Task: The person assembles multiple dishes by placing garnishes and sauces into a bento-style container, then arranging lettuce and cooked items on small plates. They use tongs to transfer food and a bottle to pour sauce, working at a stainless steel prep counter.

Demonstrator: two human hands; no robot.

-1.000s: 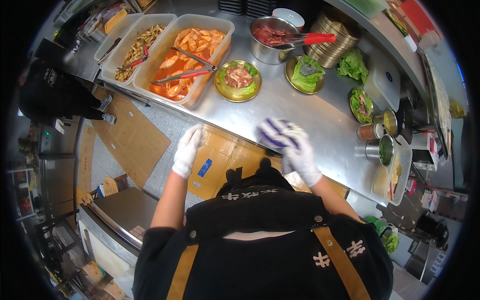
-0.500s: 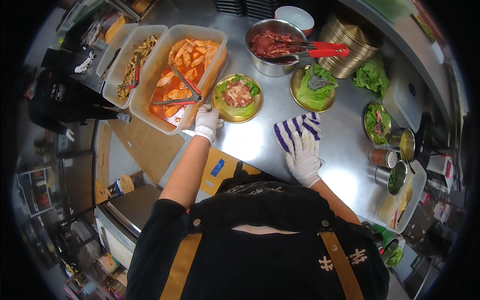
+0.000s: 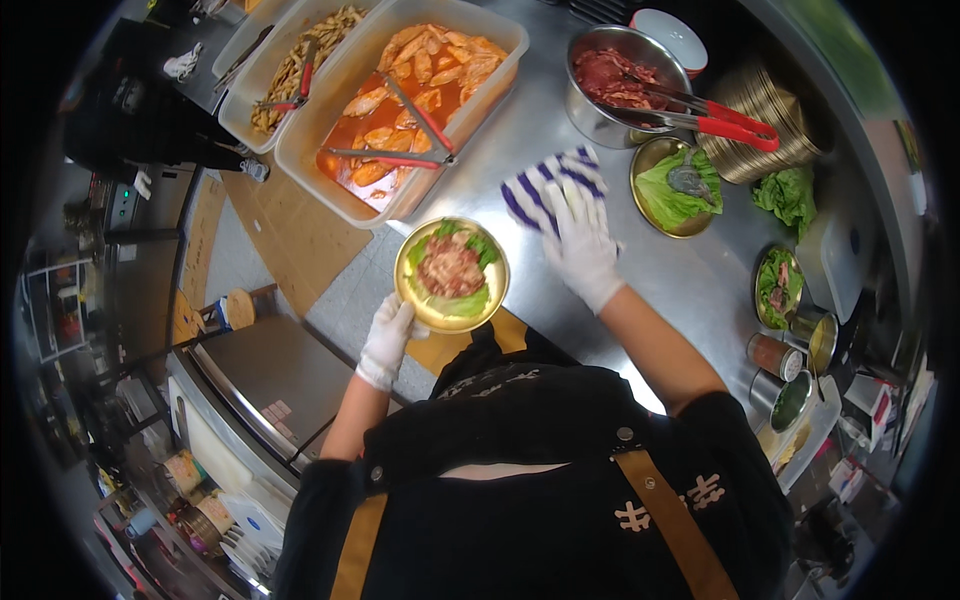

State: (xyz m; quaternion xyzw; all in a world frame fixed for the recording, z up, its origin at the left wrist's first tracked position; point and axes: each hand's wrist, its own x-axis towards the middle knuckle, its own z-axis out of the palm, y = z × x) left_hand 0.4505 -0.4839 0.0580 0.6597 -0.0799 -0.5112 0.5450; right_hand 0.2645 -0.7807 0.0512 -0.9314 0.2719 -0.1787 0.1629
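My gloved left hand (image 3: pixel 388 340) grips the near-left rim of a gold round plate (image 3: pixel 464 323), fingers closed on its edge. On that plate, pieces of raw meat (image 3: pixel 450 268) sit on green lettuce. The plate is held up near the counter's front edge, close to my body. My gloved right hand (image 3: pixel 583 250) lies on a white and purple striped cloth (image 3: pixel 530 193), fingers stretched out over it, on the steel counter (image 3: pixel 560 310). Beyond that hand, to the right, another gold plate (image 3: pixel 650 158) carries lettuce and a grey lump.
At the left stand a tub of sauced chicken pieces (image 3: pixel 425 105) with tongs and a tub of brown strips (image 3: pixel 305 60). A steel pot of red meat (image 3: pixel 620 75) with red-handled tongs and stacked gold plates (image 3: pixel 755 115) are behind. Small tins (image 3: pixel 790 400) line the right; a person's leg (image 3: pixel 205 150) shows left.
My left hand has taken the meat plate off the counter and drawn it toward me. My right hand and the cloth have moved forward and left across the counter.
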